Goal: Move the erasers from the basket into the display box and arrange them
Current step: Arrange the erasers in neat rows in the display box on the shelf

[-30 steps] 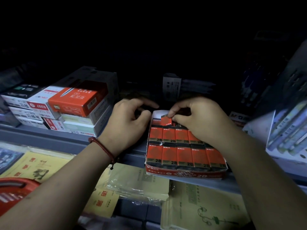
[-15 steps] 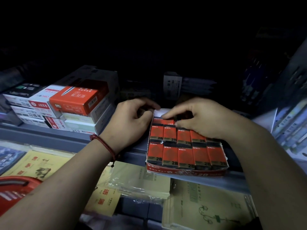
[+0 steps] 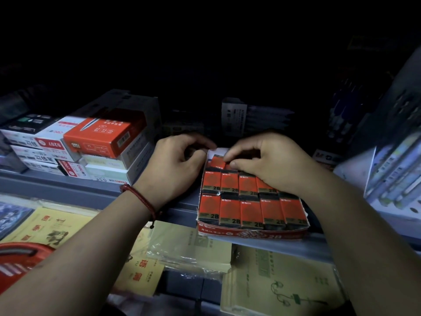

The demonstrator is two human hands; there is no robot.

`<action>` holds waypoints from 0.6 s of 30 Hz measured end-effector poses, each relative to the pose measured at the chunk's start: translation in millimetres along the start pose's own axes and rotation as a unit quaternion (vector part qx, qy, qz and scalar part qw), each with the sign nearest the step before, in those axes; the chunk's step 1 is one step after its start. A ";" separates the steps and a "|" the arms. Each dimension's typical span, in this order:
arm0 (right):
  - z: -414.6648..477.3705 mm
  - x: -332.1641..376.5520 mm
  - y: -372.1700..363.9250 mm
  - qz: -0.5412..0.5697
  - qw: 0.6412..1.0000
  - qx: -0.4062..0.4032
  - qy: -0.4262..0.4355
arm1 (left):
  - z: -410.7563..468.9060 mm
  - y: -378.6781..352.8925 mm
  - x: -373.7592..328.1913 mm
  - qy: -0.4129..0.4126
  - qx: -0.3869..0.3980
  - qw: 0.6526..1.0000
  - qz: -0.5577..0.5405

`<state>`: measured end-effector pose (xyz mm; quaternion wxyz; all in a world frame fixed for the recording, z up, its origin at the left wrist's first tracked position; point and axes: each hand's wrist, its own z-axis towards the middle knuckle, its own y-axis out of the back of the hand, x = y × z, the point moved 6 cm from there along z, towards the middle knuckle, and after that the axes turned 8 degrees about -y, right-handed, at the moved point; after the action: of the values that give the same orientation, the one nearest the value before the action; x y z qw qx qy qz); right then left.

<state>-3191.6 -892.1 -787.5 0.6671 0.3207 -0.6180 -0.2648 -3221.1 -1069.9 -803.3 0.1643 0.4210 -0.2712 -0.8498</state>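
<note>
A red display box (image 3: 250,234) marked 2B sits on the grey shelf edge. Several red-and-black erasers (image 3: 250,212) fill its front two rows, lying flat. In the back row one red eraser (image 3: 217,163) stands tilted at the left corner. My right hand (image 3: 268,163) rests over the back rows, thumb and forefinger pinching that tilted eraser. My left hand (image 3: 180,165) is against the box's left back corner, fingers curled and holding nothing that I can see. The red basket (image 3: 16,261) shows only its rim at the lower left.
Stacked pen boxes (image 3: 91,142) stand left of the display box on the grey shelf (image 3: 68,188). Packs of pens (image 3: 396,172) lean at the right. Yellow exercise books (image 3: 280,281) lie on the lower level below. The shelf's back is dark.
My right hand's fingers shifted along the back row and now pinch the leftmost eraser, which is tilted up again. The left hand stays at the box's corner.
</note>
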 end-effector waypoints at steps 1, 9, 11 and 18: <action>0.1 0.7 -1.2 -0.005 1.000 0.005 0.008 | 0.0 -0.1 -0.1 0.000 0.002 1.000 -0.001; -2.6 0.3 3.8 0.009 1.000 0.003 -0.003 | 0.3 -0.5 2.8 -0.008 0.013 1.000 -0.016; -4.7 -1.2 13.1 0.019 0.999 -0.029 -0.016 | 0.1 -2.1 3.5 -0.004 0.024 0.999 -0.037; -12.3 -17.7 30.7 -0.074 0.993 -0.028 -0.085 | -0.5 -6.2 6.8 0.019 0.038 0.995 -0.091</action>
<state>-3182.4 -857.5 -776.2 0.5994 0.3227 -0.6397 -0.3570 -3225.1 -1068.6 -811.5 0.0748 0.4661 -0.2608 -0.8421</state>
